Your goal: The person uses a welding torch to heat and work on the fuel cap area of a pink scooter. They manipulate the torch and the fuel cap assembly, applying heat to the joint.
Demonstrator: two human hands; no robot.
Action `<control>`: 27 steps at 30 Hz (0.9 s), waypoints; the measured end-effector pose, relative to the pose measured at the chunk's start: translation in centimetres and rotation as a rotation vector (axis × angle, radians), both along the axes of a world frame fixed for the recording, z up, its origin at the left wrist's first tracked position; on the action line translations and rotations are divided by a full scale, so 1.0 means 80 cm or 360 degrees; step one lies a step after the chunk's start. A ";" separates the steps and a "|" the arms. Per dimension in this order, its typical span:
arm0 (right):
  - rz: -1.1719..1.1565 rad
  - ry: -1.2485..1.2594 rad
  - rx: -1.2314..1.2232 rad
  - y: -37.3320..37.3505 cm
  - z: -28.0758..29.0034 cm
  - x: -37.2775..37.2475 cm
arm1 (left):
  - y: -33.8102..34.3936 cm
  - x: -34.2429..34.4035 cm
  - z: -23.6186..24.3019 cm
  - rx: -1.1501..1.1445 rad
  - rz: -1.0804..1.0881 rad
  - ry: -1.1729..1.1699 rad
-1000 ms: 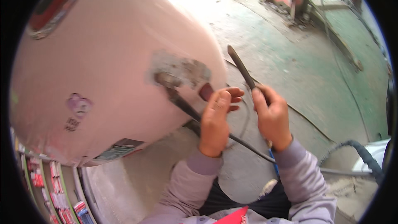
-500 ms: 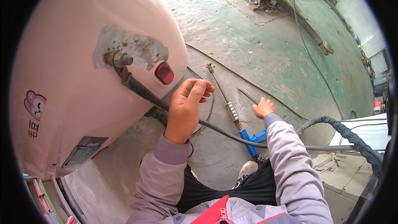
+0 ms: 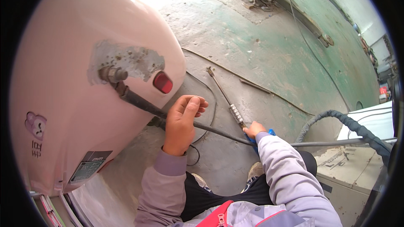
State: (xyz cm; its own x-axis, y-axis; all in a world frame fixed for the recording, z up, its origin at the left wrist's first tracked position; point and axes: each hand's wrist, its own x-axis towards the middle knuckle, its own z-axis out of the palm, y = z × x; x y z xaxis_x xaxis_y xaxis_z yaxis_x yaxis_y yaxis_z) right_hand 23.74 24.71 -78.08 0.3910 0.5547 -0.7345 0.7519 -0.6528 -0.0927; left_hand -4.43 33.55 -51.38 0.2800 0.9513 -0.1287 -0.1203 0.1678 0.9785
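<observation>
Right of the pink car (image 3: 71,101), the dark bar (image 3: 255,86) is now lying on the floor (image 3: 219,29), so my freed right hand (image 3: 255,129) is meeting the blue-handled tool (image 3: 235,112), grip unclear, my empty left hand (image 3: 182,124) hovering loosely curled.

On my feed the scene is bright, with white light strongest at the far left, where the floor (image 3: 235,38) burns out beside the pink body panel (image 3: 105,134). The panel's far edge fades into that glare; its near underside falls into soft shade. The red lamp (image 3: 163,82) carries a dull sheen. I get the left grip (image 3: 180,122) fairly clear, while the purple sticker (image 3: 35,125) and dark plate (image 3: 89,167) at left look smeared. The fisheye bends straight lines toward the rim, a violet fringe edges the right, and the corners go black.
</observation>
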 end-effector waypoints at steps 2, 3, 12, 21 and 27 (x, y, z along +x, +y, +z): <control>-0.0072 -0.0071 0.0245 -0.002 0.003 0.001 | 0.001 0.003 -0.006 -0.0007 -0.0010 -0.0004; -0.0161 -0.0063 0.0411 -0.003 0.005 0.002 | 0.002 0.007 -0.009 -0.0002 -0.0034 0.0007; -0.0385 0.0031 0.1181 -0.084 0.035 -0.002 | 0.017 0.092 -0.053 -0.0253 -0.0274 -0.0075; -0.0216 0.0021 0.0881 -0.161 0.067 -0.086 | 0.006 0.181 -0.098 -0.0455 -0.0493 -0.0074; -0.1067 -0.0408 0.0326 -0.109 0.046 -0.050 | 0.019 0.182 -0.112 -0.0511 -0.0540 -0.0061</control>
State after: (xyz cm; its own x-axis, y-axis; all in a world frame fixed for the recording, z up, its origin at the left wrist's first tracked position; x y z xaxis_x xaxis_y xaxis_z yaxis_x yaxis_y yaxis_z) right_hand 19.72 16.02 -74.40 0.8385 0.2534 -0.4824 0.2133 -0.9673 -0.1374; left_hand 10.16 35.05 -60.30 0.5786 0.7190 -0.3850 -0.0413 0.4973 0.8666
